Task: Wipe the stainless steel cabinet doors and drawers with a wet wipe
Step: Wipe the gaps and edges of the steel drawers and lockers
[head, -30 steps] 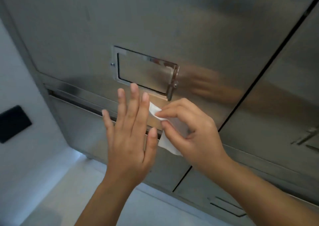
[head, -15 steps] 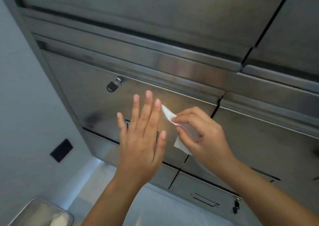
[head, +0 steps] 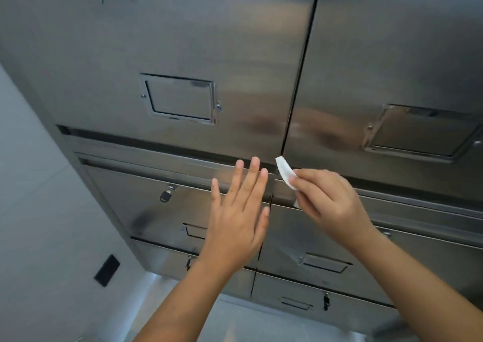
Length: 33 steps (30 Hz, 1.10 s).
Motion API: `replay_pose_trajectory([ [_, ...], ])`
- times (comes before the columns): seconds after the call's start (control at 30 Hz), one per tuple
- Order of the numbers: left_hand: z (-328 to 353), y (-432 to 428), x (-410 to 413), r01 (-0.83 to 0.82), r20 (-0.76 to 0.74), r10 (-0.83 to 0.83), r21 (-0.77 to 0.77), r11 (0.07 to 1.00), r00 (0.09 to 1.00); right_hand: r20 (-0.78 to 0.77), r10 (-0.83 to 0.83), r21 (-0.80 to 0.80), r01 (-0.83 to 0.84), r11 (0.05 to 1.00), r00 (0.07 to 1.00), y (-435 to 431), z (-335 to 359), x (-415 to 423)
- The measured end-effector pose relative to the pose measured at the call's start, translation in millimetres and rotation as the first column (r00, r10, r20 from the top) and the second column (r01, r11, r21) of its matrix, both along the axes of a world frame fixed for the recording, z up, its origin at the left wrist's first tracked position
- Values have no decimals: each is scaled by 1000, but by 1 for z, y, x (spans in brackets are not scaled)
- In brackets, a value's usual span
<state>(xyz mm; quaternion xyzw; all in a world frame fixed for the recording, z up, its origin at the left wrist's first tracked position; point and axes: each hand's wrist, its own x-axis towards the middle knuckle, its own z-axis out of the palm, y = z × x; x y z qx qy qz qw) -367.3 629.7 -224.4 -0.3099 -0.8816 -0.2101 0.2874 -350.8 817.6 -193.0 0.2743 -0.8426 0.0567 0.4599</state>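
1. Two hands were raised in front of the stainless steel cabinet [head: 183,41], near the seam where the two upper doors met the drawers below.
2. Right hand [head: 329,200]: its grip was closed on the wet wipe [head: 286,172], pinched between thumb and fingertips so that a folded white end stood free, pointing up toward the vertical door seam [head: 298,85]; the end lay just beside the steel, though contact could not be confirmed.
3. Left hand [head: 240,219]: open and flat, fingers extended, holding nothing; judged to be poised to steady the wipe or the panel.
4. Left door [head: 104,54], carrying a recessed label frame [head: 180,98], lay above and to the left of the wipe.
5. Upper left drawer [head: 136,205], with a key in its lock [head: 166,194], lay below; the wipe was not on it.
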Motion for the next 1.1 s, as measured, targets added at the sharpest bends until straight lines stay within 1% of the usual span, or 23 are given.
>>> replay_pose_trajectory([
  [0.13, 16, 22, 0, 27, -3, -27, -19, 999, 1000, -38, -75, 28, 76, 997, 996, 35, 10, 5],
  [0.23, 18, 41, -5, 29, -1, -29, -32, 999, 1000, -67, -91, 109, 98, 989, 994, 59, 7, 4],
  [0.4, -8, 68, -12, 39, 11, -38, -119, 992, 999, -60, -104, 242, 116, 963, 993, 80, -26, -4],
  [0.5, -26, 76, -16, 44, 16, -42, -153, 987, 999, -52, -158, 267, 166, 949, 986, 90, -46, -11],
  [0.63, -39, 82, -28, 18, 60, -8, -172, 985, 998, -102, -235, 278, 254, 926, 967, 98, -69, -15],
  [0.73, -46, 84, -38, -6, 47, 15, -185, 983, 999, -139, -350, 315, 376, 871, 927, 89, -85, -21],
  [0.8, -53, 84, -42, -20, 29, 26, -192, 981, 999, -155, -450, 369, 474, 799, 879, 81, -96, -24],
  [0.9, -55, 87, -42, -29, 37, 37, -201, 979, 999, -154, -561, 426, 567, 705, 813, 83, -109, -19],
  [0.97, -54, 92, -40, -38, 41, 47, -206, 978, 998, -143, -605, 421, 601, 680, 784, 93, -114, -9],
  [1.1, -53, 96, -31, -57, 51, 71, -241, 969, 996, -61, -666, 329, 645, 690, 744, 109, -118, 11],
])
